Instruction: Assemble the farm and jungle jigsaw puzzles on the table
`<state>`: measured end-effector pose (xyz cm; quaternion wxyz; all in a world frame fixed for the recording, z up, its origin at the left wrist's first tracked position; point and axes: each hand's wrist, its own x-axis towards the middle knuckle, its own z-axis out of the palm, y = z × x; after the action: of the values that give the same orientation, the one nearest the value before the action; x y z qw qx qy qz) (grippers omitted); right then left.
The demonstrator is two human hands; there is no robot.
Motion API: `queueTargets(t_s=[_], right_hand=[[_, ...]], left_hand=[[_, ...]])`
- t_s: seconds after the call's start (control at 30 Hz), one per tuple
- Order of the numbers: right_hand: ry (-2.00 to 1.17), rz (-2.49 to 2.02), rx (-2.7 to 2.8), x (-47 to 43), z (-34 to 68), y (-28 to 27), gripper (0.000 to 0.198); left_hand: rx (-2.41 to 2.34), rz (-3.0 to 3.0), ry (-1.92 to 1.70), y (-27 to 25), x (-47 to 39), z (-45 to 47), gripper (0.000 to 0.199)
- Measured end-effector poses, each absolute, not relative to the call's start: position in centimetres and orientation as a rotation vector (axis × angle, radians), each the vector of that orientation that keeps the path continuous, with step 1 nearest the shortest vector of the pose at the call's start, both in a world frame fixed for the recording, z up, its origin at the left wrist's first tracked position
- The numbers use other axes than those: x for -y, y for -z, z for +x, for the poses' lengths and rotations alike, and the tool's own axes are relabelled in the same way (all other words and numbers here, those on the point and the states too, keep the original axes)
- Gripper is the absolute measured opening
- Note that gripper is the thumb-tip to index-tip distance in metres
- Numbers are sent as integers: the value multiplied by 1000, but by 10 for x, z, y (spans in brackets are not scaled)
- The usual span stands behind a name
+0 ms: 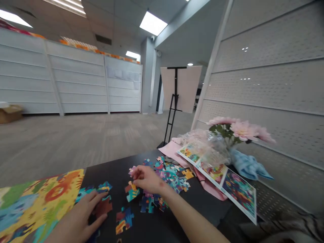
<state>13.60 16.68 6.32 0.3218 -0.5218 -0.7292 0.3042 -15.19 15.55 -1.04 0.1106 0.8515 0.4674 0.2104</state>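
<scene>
My left hand (82,212) lies with thumb and fingers apart on puzzle pieces beside the yellow picture puzzle (37,202). A brown piece (103,206) shows between its thumb and index finger. To the right, my right hand (146,179) has its fingers curled into a pinch. At its thumb and fingertips is a teal, brown and yellow puzzle piece (132,192). Another blue and orange cluster of joined pieces (124,220) rests between the hands. Beyond my right hand spreads a heap of loose puzzle pieces (174,177), partly hidden by the hand and forearm.
On the black table (152,229), a printed picture sheet (220,175), crumpled clear plastic (205,141) and pink cloth (173,150) lie at right. Pink flowers (243,130) and a blue cloth (249,165) stand by the white panel (265,81). A black easel (172,111) is behind.
</scene>
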Motion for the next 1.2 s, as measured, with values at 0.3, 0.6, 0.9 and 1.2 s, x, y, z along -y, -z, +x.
queueTargets(t_s=[0.3,0.6,0.9,1.2], right_hand=[[-286,-1661,1708,-137,215,-100,16],[6,-1876,1734,5,327,-14,40],[87,-1697,1919,60,292,0,45],[-406,-1604,1643,42,219,-16,37]], left_hand=[[-1322,2535,-595,5,-161,-154,46],[-1239,2466,-543,-44,-132,-130,36],[-1150,2491,-625,-45,-124,-128,35],[-1107,2446,-714,-36,-125,-129,37]])
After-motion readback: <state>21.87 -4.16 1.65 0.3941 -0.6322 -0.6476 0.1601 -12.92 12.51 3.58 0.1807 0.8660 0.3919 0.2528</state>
